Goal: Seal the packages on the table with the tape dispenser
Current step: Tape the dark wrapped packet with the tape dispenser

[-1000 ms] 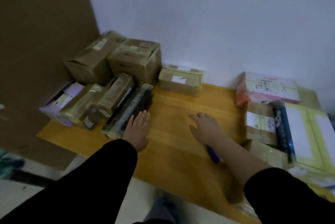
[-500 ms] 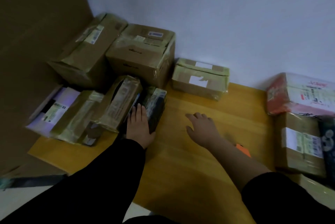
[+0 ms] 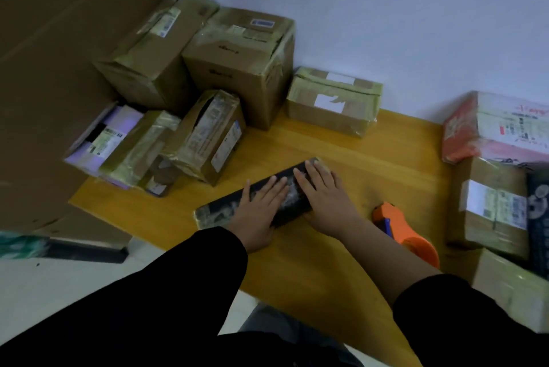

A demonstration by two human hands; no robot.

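My left hand point(image 3: 258, 215) and right hand point(image 3: 324, 198) lie flat, fingers straight, on the dark package point(image 3: 221, 210) mid-worktop point(image 3: 341, 152), gripping nothing. Positioning step, I'd say. Dispenser point(image 3: 399, 231) sits near the right hand. Next: right grabs it, left pins the package.

Dim bluish light, soft overall blur, wide-angle warp at edges, no glare
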